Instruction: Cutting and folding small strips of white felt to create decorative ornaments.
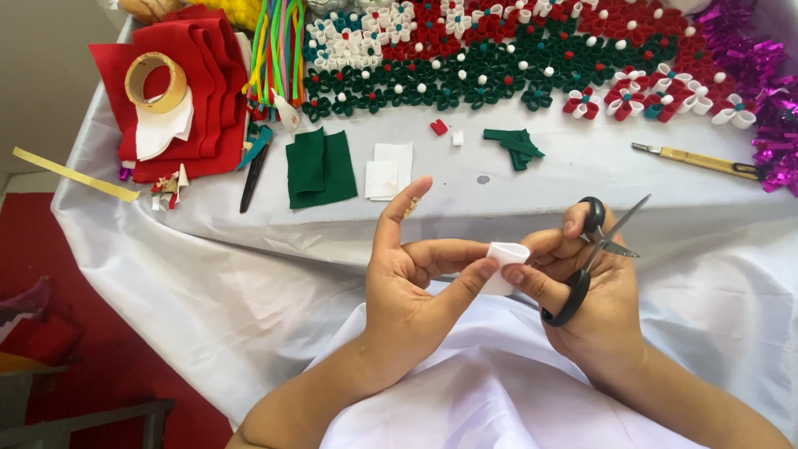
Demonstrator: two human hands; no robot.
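Both hands are meeting low in the centre, over the person's white-clothed lap. The left hand (411,283) is pinching a small folded piece of white felt (503,259) between thumb and fingers, its grip closed on the piece. At 3 o'clock of it, touching the same piece with its fingertips, the right hand (582,291) is carrying black-handled scissors (594,249), fingers through the loops, blades slightly parted and pointing toward 1 o'clock. On the white-draped surface (582,179), green felt (320,169) and white squares (389,170) are lying at 11 o'clock of the hands.
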